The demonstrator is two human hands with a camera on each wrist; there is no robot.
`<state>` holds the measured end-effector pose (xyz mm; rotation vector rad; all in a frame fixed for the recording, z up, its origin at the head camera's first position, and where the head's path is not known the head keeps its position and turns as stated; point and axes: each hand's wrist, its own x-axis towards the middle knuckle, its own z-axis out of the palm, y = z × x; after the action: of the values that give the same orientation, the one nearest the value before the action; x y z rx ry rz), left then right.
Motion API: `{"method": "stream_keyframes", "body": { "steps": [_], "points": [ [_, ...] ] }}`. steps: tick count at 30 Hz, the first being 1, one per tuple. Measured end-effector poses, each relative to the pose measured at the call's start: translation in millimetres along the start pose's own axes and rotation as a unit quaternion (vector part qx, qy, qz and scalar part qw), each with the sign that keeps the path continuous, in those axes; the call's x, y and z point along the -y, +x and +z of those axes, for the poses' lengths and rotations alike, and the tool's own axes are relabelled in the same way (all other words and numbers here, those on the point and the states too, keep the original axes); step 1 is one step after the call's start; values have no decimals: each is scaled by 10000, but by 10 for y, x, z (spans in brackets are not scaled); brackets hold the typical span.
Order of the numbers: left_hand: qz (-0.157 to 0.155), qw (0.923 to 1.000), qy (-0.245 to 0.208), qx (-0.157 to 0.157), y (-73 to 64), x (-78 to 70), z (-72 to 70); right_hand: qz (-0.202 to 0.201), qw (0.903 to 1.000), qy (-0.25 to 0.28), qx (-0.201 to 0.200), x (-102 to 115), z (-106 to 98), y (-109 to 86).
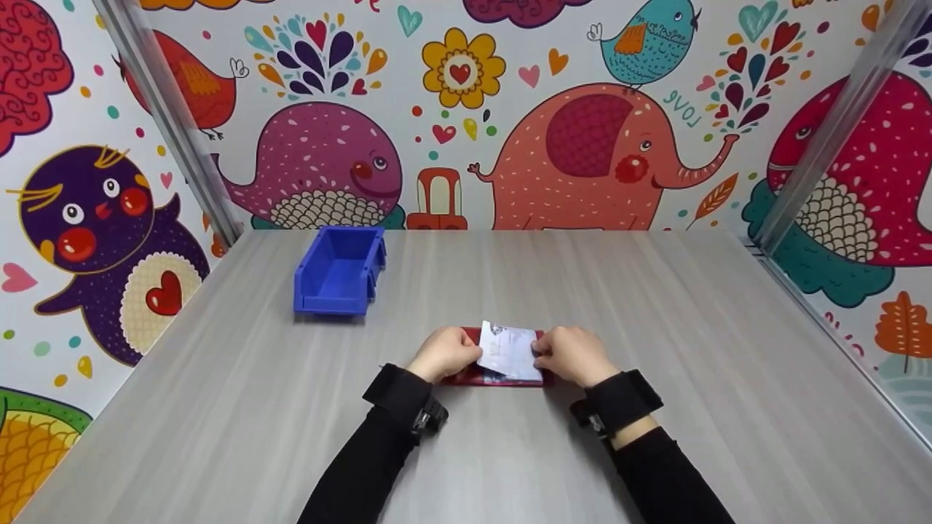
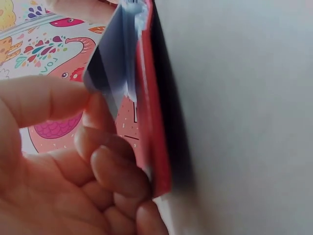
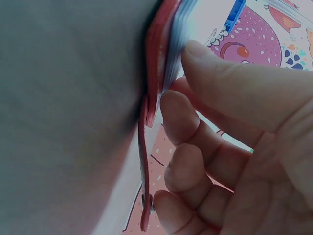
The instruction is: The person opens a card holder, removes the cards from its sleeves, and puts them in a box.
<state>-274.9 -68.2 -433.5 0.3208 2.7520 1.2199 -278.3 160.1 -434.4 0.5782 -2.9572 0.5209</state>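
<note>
A red card holder [image 1: 473, 376] lies opened on the table, pale inner sleeves [image 3: 177, 41] stacked inside. Over it a whitish card or sleeve leaf [image 1: 508, 351] with faint print is raised at its left side. My left hand [image 1: 445, 354] pinches that leaf's left edge between thumb and forefinger; its other fingers curl beside the red cover [image 2: 155, 132]. At the opposite side, my right hand [image 1: 575, 354] pinches the right edge of the sleeves, thumb on top. A red strap [image 3: 144, 166] with a metal snap sticks out beneath the right fingers. Whether the leaf sits in a sleeve is hidden.
A blue plastic bin [image 1: 338, 273] stands at the back left of the wood-grain table [image 1: 218, 407]. Walls with cartoon animal prints [image 1: 451, 145] enclose the back and sides, with metal posts [image 1: 167, 116] at the corners. Both wrists wear black straps [image 1: 626, 399].
</note>
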Motion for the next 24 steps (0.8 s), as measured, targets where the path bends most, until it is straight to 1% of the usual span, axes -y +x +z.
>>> {"method": "stream_keyframes", "body": {
  "steps": [4, 9, 19, 24],
  "points": [
    [-147, 9998, 27, -119, -19, 5, -13, -9, 10000, 3, 8, 1, -2, -1],
    [-154, 9994, 190, -230, -38, 9, -37, -22, 10000, 24, -13, -6, 4, -3],
    [-106, 9994, 213, -248, -65, 44, -83, -32, 10000, -6, -70, -1, 2, -10],
    [-173, 9987, 395, -283, -87, 53, -108, -23, 10000, -14, -50, -3, 5, -10]
  ]
}}
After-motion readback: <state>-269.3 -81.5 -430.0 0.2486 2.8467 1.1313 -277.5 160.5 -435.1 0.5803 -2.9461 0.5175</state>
